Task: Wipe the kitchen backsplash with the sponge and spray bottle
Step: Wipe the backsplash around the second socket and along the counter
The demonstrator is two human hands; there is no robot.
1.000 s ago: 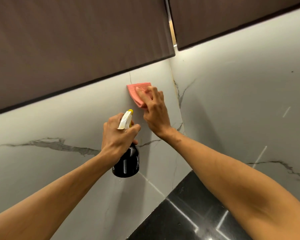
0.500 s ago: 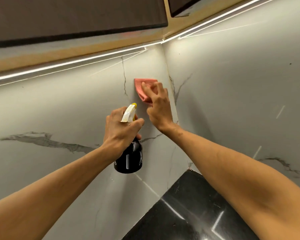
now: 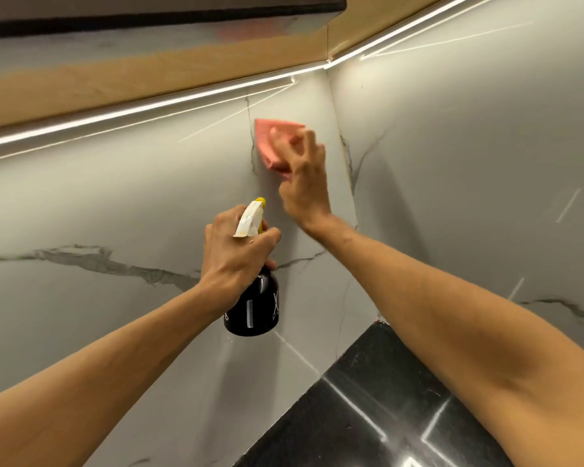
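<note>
Head view, looking up into a wall corner. Right hand [image 3: 305, 183] pressed a pink sponge [image 3: 272, 143] flat against the marble-look backsplash [image 3: 115, 197], high on the left panel, just left of the corner seam and below the LED strip [image 3: 149, 109]. Its fingers [image 3: 309, 139] were spread over the sponge and motion-blurred, so the exact grip could not be told. Left hand [image 3: 236, 254] gripped the spray bottle [image 3: 252, 308] by the neck, fingers curled round the trigger head, nozzle aimed at the wall below the sponge, bottle held off the surface.

Progress, as a judgement: wiping was under way on the upper corner zone. No wet streaks or dirt lines showed, so the cleaned area could not be mapped; the right panel and lower stretches likely remained.

Materials: backsplash smooth, pale grey, glossy, with dark veins. Sponge thin, soft, roughly rectangular. Bottle glossy black and cylindrical with white comb and scissors prints; white trigger head, yellow tip. Table [image 3: 385, 416] polished black stone, near right.
</note>
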